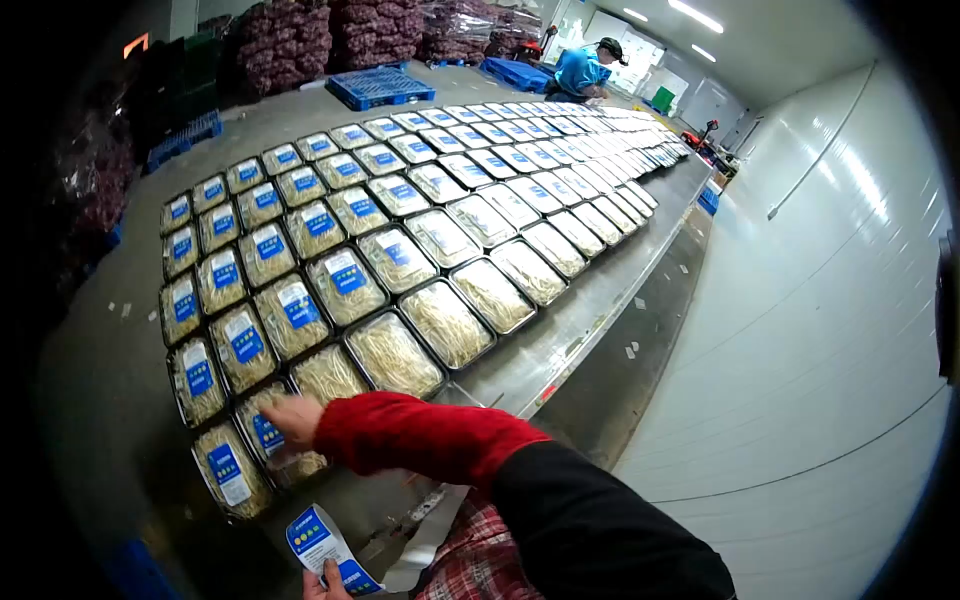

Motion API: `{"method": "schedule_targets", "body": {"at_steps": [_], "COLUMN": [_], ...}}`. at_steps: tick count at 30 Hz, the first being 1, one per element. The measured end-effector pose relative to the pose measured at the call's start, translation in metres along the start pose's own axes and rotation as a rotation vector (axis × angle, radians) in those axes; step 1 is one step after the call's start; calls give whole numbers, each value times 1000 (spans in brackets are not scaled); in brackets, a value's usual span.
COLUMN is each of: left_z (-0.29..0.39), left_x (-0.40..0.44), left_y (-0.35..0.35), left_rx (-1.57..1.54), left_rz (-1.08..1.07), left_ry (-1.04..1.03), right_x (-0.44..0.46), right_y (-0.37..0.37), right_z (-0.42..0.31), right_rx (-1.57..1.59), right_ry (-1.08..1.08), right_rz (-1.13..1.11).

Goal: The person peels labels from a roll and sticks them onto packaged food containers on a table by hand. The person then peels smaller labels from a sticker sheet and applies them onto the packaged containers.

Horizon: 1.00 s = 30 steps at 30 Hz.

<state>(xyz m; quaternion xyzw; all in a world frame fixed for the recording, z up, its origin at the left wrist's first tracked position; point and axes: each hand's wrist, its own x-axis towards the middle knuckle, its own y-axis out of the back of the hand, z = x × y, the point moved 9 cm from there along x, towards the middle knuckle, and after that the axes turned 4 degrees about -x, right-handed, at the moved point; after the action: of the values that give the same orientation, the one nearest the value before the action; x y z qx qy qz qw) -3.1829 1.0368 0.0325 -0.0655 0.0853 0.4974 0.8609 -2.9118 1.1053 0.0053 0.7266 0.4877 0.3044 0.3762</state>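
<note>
My left hand (325, 583), at the bottom edge, is closed on a strip of blue and white labels (316, 540). Above it, my right hand (292, 424), in a red sleeve, reaches over a black tray (311, 465) of pale, thin sprout-like strands at the near end of the table. Its fingers look apart and rest at a blue label (266, 436) on that tray's film; they are slightly blurred. A labelled tray (233, 474) lies to the left. Just beyond the hand, trays (395, 353) on the right side bear no label.
Rows of similar trays (398, 193) cover the metal table (590, 325). A person in blue (578, 72) bends at the far end. Blue pallets (378, 88) and stacked sacks (283, 45) stand behind. A white wall (800, 330) runs along the right.
</note>
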Motion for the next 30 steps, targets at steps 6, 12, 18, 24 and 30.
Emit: {"method": "schedule_targets", "body": {"at_steps": [6, 12, 18, 24, 30], "left_z": [14, 7, 24, 38, -1], "left_x": [26, 39, 18, 16, 25], "left_y": [-46, -93, -120, -132, -109], "left_rx": [393, 594, 450, 571, 210], "left_rz": [-202, -499, -425, -378, -340], "left_ry": [-204, -514, -389, -665, -111], "right_x": [-106, -139, -180, -178, -170], "right_y": [31, 50, 53, 64, 91], "right_z": [-29, 10, 13, 9, -25], "right_rx": [635, 729, 908, 630, 323], "right_ry": [171, -78, -210, -103, 183], "right_rz": [-196, -364, -352, -291, -72]}}
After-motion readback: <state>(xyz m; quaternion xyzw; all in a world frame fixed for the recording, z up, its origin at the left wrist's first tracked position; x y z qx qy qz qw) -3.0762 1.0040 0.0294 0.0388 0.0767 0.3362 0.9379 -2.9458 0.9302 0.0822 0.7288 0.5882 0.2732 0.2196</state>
